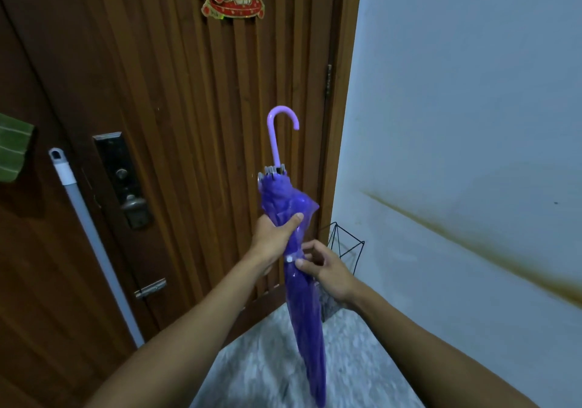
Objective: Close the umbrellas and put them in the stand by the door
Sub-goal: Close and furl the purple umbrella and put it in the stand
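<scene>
A purple umbrella (307, 306) is folded shut and held almost upright, its lilac hook handle at the top and its tip pointing down at the floor. My left hand (274, 234) grips the bunched canopy below the rib ends. My right hand (327, 269) pinches the closure strap with its white snap at the umbrella's middle. A black wire stand (345, 247) is on the floor in the corner by the door, just behind my right hand and mostly hidden by it.
A ribbed wooden door (195, 124) with a lock plate (121, 177) fills the left. A grey-white pole (91, 234) leans against it. A pale wall (472, 124) with a brown smear stands at the right. Speckled floor lies below.
</scene>
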